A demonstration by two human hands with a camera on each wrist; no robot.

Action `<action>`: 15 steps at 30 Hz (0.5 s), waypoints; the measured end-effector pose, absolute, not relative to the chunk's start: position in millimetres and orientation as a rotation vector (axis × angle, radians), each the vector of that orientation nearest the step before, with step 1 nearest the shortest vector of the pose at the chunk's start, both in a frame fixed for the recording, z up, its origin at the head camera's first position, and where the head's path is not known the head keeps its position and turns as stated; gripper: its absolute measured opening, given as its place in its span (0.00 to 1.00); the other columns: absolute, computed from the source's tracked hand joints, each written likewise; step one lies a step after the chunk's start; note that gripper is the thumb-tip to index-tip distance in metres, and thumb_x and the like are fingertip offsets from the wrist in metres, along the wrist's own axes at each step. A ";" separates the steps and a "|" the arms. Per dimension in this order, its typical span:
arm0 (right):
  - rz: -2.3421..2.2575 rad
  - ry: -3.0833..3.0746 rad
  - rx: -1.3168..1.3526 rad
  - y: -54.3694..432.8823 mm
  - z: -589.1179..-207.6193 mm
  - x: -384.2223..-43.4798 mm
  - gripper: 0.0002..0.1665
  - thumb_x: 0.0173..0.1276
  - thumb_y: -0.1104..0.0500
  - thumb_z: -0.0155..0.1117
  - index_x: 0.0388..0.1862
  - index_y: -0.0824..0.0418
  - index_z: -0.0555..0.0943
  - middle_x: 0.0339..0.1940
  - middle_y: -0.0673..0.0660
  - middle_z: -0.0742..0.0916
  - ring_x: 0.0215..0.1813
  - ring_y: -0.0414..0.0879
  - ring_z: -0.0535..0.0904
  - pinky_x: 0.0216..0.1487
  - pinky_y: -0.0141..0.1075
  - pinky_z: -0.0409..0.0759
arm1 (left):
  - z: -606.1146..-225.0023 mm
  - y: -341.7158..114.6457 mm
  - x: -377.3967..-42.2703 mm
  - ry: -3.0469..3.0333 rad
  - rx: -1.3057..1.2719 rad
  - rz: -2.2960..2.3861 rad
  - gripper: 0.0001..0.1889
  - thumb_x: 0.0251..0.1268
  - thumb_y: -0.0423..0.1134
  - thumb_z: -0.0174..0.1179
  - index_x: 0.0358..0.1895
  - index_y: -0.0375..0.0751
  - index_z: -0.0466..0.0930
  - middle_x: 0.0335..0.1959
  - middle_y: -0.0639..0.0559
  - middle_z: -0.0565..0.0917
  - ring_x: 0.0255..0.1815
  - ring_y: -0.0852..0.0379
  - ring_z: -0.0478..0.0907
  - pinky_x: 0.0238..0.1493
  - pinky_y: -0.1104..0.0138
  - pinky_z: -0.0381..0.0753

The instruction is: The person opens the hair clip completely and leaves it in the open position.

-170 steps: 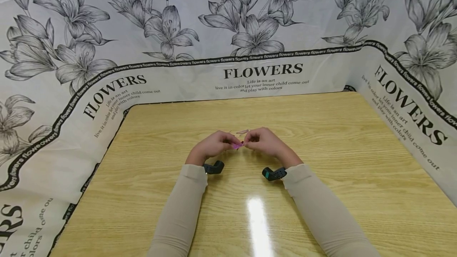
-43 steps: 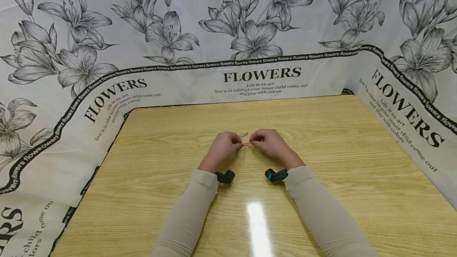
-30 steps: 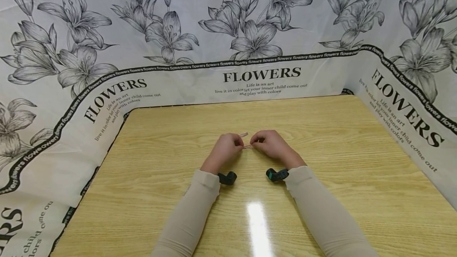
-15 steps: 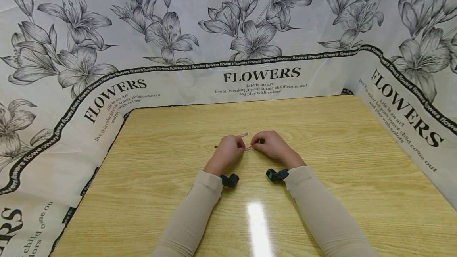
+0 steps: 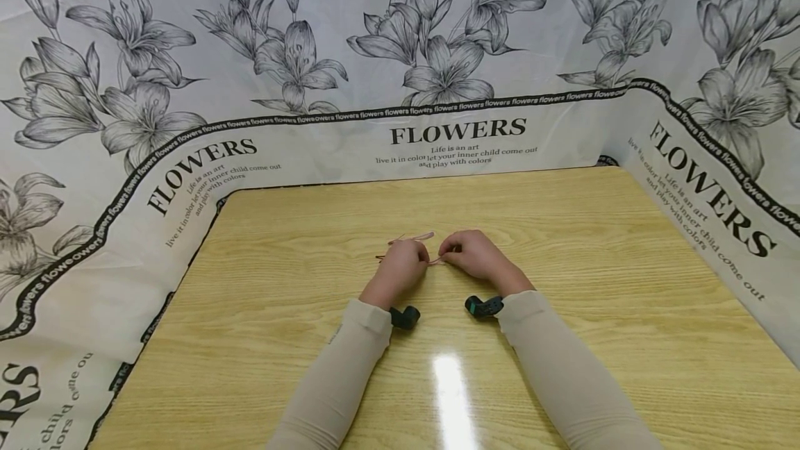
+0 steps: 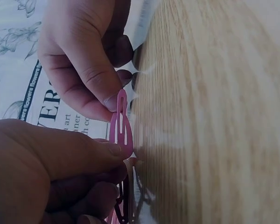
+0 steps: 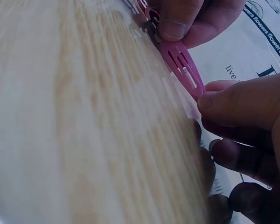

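A pink snap hair clip [image 6: 121, 126] is stretched between the two hands above the wooden table. My left hand [image 5: 402, 266] pinches its wide end between thumb and finger. At the narrow tip, my right hand [image 5: 476, 254] pinches with thumb and fingertip, as the right wrist view shows with the same pink clip [image 7: 183, 67]. A dark clip [image 6: 124, 200] appears just past the left fingers; whether they touch it I cannot tell. Behind the left hand in the head view lie a pale pink clip [image 5: 425, 235] and a thin dark red piece [image 5: 379, 257].
The wood-grain table [image 5: 562, 228] spreads around both hands, with a bright light reflection near its front. A white flower-printed cloth [image 5: 462, 137] stands behind it and along both sides. Each wrist wears a black camera mount [image 5: 406, 317].
A purple item was between the hands several seconds ago; now it is the pink clip. Over the last second the left hand has shifted slightly right and nearer, uncovering pieces behind it.
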State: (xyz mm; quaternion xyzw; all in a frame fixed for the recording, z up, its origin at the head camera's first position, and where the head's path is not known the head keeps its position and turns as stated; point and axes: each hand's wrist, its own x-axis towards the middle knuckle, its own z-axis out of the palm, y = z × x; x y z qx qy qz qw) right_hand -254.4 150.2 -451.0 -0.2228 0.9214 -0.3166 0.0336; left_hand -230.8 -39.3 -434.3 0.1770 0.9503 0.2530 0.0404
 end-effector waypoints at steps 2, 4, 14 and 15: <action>-0.969 2.834 -0.682 150.0 -450.8 -254.3 0.06 0.68 0.58 0.64 0.39 0.52 0.86 0.37 0.50 0.88 0.42 0.45 0.81 0.49 0.45 0.78 | -433.9 -39.1 -230.1 2.923 0.555 0.763 0.07 0.67 0.33 0.58 0.35 0.40 0.87 0.36 0.50 0.88 0.37 0.57 0.81 0.48 0.62 0.80; -0.962 2.835 -0.680 149.9 -451.0 -254.4 0.06 0.68 0.58 0.64 0.39 0.52 0.86 0.37 0.50 0.88 0.43 0.45 0.81 0.49 0.45 0.78 | -433.6 -38.9 -229.8 2.933 0.567 0.750 0.07 0.67 0.33 0.59 0.36 0.40 0.87 0.36 0.50 0.88 0.37 0.57 0.81 0.51 0.60 0.79; -0.952 2.836 -0.682 150.3 -451.4 -254.8 0.05 0.67 0.58 0.64 0.38 0.52 0.87 0.37 0.50 0.88 0.43 0.45 0.81 0.50 0.45 0.78 | -434.7 -38.5 -230.5 2.949 0.561 0.732 0.06 0.67 0.34 0.60 0.34 0.41 0.87 0.34 0.52 0.87 0.34 0.58 0.80 0.46 0.62 0.80; -0.951 2.836 -0.685 150.3 -451.4 -254.7 0.05 0.67 0.58 0.64 0.38 0.52 0.87 0.37 0.50 0.88 0.43 0.45 0.81 0.50 0.45 0.78 | -434.6 -38.5 -230.4 2.949 0.563 0.734 0.06 0.67 0.34 0.60 0.34 0.41 0.87 0.34 0.51 0.87 0.34 0.58 0.80 0.47 0.62 0.80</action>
